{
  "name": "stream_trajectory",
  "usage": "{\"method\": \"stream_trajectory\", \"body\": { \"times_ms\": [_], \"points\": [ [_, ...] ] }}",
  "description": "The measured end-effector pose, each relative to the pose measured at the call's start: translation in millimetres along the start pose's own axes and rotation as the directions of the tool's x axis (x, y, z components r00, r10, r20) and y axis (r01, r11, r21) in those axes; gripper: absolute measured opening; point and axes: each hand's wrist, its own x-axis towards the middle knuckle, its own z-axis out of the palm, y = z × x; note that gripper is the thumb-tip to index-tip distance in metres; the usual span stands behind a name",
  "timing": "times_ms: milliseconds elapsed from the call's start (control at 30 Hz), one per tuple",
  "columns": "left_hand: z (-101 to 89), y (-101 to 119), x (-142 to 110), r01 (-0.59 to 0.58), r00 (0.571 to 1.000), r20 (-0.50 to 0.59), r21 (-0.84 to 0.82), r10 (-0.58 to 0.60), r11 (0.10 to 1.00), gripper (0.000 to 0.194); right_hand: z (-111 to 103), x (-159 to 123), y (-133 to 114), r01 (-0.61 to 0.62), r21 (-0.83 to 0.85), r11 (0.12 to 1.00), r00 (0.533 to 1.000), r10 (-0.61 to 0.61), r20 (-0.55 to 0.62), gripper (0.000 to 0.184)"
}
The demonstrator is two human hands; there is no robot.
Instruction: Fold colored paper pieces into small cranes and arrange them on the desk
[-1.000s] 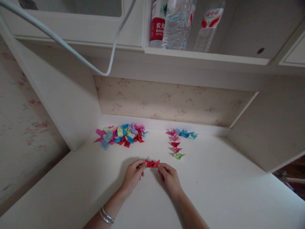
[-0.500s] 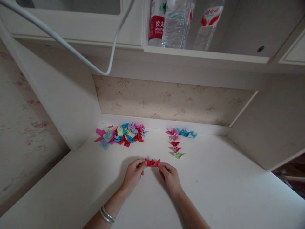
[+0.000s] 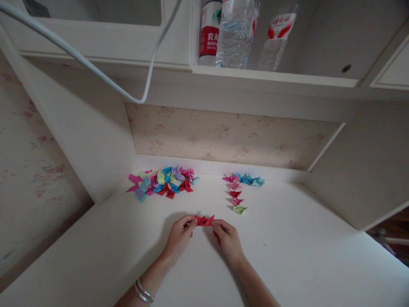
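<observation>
A small red folded-paper piece (image 3: 204,221), with pointed ends, is held level just above the white desktop. My left hand (image 3: 181,234) pinches its left end between thumb and fingers. At the right end, my right hand (image 3: 227,238) grips it the same way. Beyond my left hand lies a heap of folded papers (image 3: 169,181) in red, blue, purple, pink and yellow-green. To the right, a column of folded pieces ends nearest me in a light green folded paper (image 3: 239,209). Blue folded papers (image 3: 251,179) lie at that column's far end.
The white desk (image 3: 297,260) runs back to a floral-papered wall (image 3: 233,132). Overhead, a shelf (image 3: 275,77) holds several plastic bottles (image 3: 233,38). A white bent rod or cable (image 3: 96,68) hangs across the upper left.
The camera view has tilted slightly, so everything sits a little lower. Both hands keep their hold on the red folded paper, with hardly any movement.
</observation>
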Motion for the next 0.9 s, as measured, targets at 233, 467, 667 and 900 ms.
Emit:
{"method": "stream_trajectory", "body": {
  "times_ms": [233,467,667,900],
  "points": [
    [-0.1,5.0,-1.2,0.022,1.0,-0.003,0.015,-0.022,1.0,0.048,0.4,-1.3,-2.4,-0.005,0.03,1.0,1.0,0.005,0.009,0.037],
    [0.3,2.9,-1.3,0.006,1.0,0.012,0.027,-0.006,1.0,0.045,0.3,-0.3,0.6,-0.01,0.031,0.999,1.0,0.01,0.008,0.035],
    [0.6,-0.9,-0.5,-0.033,0.999,0.02,0.048,0.032,0.998,0.043,0.4,-0.6,-0.8,-0.006,0.048,0.999,1.0,0.006,0.012,0.039],
    [-0.5,-3.7,-1.6,-0.057,0.997,0.058,0.097,0.052,0.994,0.047,-0.3,-5.0,-10.6,0.031,0.056,0.998,0.999,-0.03,-0.029,0.039]
  ]
}}
